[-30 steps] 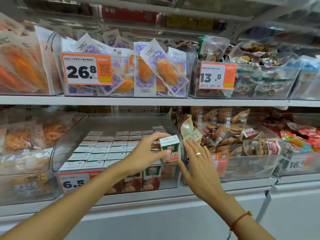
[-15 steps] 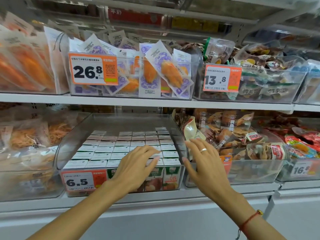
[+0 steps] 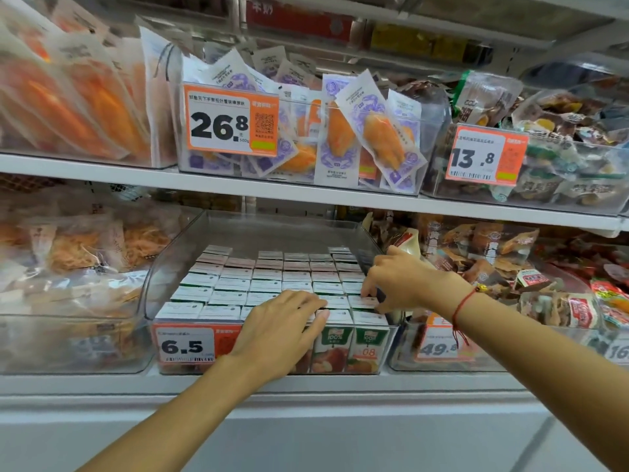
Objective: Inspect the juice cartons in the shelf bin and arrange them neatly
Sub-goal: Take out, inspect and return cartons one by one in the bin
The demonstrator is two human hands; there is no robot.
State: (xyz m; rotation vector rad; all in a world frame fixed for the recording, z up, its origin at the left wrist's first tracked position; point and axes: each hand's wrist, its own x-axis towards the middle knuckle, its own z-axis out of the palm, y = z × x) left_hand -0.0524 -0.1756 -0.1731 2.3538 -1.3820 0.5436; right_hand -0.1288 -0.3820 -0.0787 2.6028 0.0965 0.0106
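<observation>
A clear shelf bin (image 3: 175,264) on the lower shelf holds several rows of small juice cartons (image 3: 265,284), white tops up and packed tight. The two front cartons (image 3: 350,349) on the right show green labels with fruit. My left hand (image 3: 279,321) lies over the tops of the front-row cartons, fingers stretched and pressing down. My right hand (image 3: 398,281) reaches into the bin's right side, its fingers curled down. Fingertips and thumb pinch the top of a carton (image 3: 362,303) in the rightmost column.
An orange 6.5 price tag (image 3: 190,345) hangs on the bin's front. Clear bins of snack packets stand on both sides, left (image 3: 68,267) and right (image 3: 510,284). The upper shelf (image 3: 306,195) overhangs the bin, carrying more bins tagged 26.8 and 13.8.
The lifted carton went down into the front row. My left hand slid onto the front carton tops. My right hand moved from outside the bin's right wall into the rightmost column.
</observation>
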